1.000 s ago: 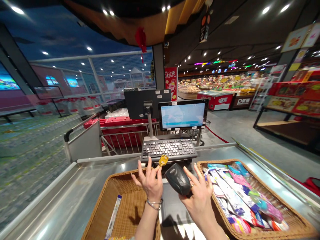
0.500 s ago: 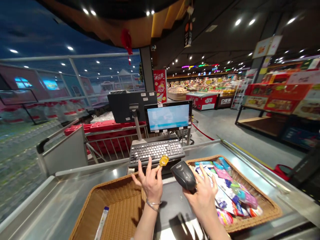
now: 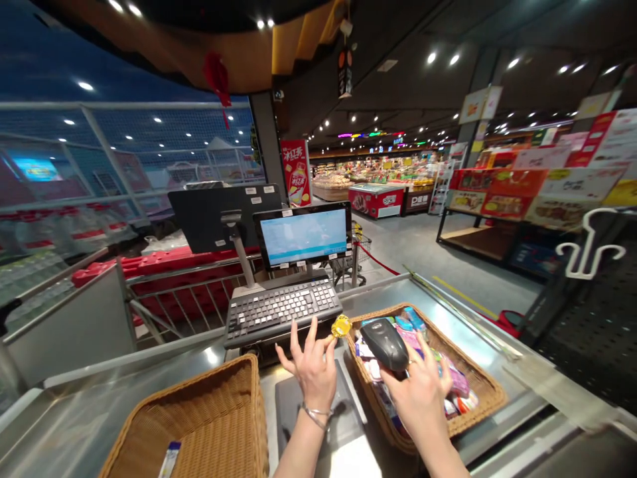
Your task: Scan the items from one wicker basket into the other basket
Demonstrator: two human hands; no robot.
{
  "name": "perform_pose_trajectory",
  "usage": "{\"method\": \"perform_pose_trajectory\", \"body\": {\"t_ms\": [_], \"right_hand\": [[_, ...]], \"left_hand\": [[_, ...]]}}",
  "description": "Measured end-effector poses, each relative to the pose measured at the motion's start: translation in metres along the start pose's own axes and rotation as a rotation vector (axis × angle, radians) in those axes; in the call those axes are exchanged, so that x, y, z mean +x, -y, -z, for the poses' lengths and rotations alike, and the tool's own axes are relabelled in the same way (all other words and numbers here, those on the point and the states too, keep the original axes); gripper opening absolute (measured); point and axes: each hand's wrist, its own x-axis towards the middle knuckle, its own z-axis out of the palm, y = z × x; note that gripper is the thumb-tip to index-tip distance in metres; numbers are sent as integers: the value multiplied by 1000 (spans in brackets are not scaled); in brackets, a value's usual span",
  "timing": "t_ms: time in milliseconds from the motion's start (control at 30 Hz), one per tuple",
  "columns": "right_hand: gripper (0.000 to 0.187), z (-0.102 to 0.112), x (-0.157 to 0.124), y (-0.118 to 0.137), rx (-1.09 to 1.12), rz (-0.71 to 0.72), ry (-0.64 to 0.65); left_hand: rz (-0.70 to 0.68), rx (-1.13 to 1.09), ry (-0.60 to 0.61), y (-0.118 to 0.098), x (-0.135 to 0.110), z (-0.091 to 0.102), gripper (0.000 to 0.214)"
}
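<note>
My left hand (image 3: 312, 367) is raised in front of the keyboard (image 3: 281, 309), pinching a small yellow wrapped sweet (image 3: 341, 326) between thumb and forefinger, the other fingers spread upward. Just to its right, my right hand (image 3: 418, 388) grips a black handheld barcode scanner (image 3: 391, 342), whose head points toward the sweet. Both hands hover over the steel checkout counter (image 3: 99, 411), between two wicker baskets.
The right wicker basket (image 3: 485, 388) holds several colourful packets. The left wicker basket (image 3: 209, 411) holds one slim packet (image 3: 170, 458). A lit touchscreen (image 3: 303, 236) and a dark customer display (image 3: 213, 216) stand behind the keyboard. Red crates, railings and shop shelving lie beyond.
The view has swung right, so the baskets and till slid left in frame. Both hands kept their grips, and the scanner moved slightly closer to the sweet.
</note>
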Motion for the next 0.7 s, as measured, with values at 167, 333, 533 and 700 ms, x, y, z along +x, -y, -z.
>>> {"method": "perform_pose_trajectory", "body": {"t_ms": [167,333,533,700], "right_hand": [[39,5,3,-28,-32,-130,12],[43,7,4,-62,-60,-238,-8],[47,10,3,-88,-82,-302,-46],[40,15,1,-102,-94,-320,-41]], "left_hand": [[-12,-8,120,-11,-6,-16,17],[-54,-35,234,-15,-11,-36,13],[-168,-67,386,-20,-22,-62,10],[-325,-94,458,-32,-23,-84,9]]}}
